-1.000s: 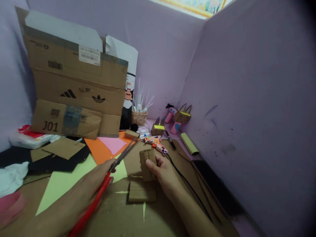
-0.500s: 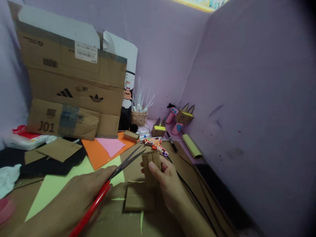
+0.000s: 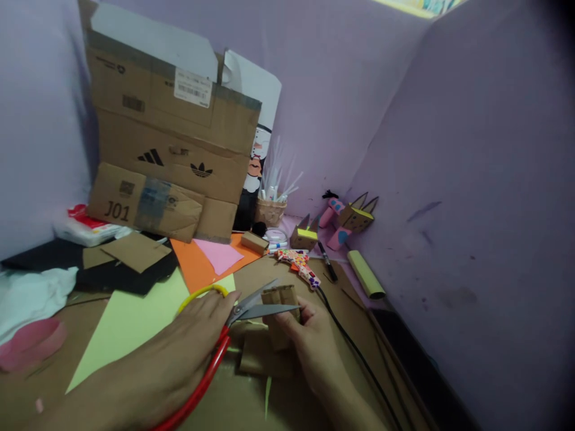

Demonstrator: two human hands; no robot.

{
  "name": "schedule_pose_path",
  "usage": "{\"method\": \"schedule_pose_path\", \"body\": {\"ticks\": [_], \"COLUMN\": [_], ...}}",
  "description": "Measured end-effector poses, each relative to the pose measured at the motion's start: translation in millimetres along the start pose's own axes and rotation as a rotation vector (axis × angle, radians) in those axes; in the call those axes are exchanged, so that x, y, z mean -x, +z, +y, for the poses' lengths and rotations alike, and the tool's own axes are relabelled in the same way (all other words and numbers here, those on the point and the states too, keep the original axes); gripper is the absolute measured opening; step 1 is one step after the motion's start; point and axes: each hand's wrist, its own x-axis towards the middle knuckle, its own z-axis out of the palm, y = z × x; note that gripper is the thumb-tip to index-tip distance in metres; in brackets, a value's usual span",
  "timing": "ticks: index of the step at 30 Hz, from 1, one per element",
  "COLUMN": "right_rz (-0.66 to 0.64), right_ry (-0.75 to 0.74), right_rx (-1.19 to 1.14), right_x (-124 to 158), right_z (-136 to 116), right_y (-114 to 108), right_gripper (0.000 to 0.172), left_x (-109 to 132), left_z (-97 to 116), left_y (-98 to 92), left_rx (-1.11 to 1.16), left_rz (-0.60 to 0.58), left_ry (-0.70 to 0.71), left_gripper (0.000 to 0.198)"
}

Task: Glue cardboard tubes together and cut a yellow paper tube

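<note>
My left hand (image 3: 202,326) is closed on the handles of a pair of scissors (image 3: 245,310), one loop red and the other yellow. Their blades stand apart, and the lower one crosses in front of the upper part of a small folded cardboard piece (image 3: 279,332). My right hand (image 3: 314,335) grips that piece from the right, thumb on its near face. Whether the blades touch the cardboard, I cannot tell. Beneath it on the work surface lies a flat cardboard square (image 3: 256,356).
Behind are orange paper (image 3: 184,254), pink paper (image 3: 220,256) and pale yellow paper (image 3: 130,323). A patterned glue gun (image 3: 299,266) lies beyond my right hand, its black cord (image 3: 348,341) running toward me. A large flattened carton (image 3: 171,131) leans at the back wall.
The scissors have swung right and opened wider, bringing their blades to the top of the folded cardboard. The whole scene has shifted rightward in view.
</note>
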Motion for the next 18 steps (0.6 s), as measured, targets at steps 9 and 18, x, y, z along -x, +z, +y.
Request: {"method": "schedule_pose_path", "body": {"ticks": [9, 18], "right_rz": [0.009, 0.047], "right_ry": [-0.028, -0.017], "right_rx": [0.074, 0.08], "right_x": [5, 6], "right_z": [-2, -3], "right_y": [5, 8], "right_gripper": [0.019, 0.016], "left_x": [-1, -4], "left_z": [6, 9], "left_y": [0.9, 8.1], "left_rx": [0.03, -0.033], "left_rz": [-0.033, 0.0], "left_ry": [-0.011, -0.043], "left_gripper": [0.048, 0.045]}}
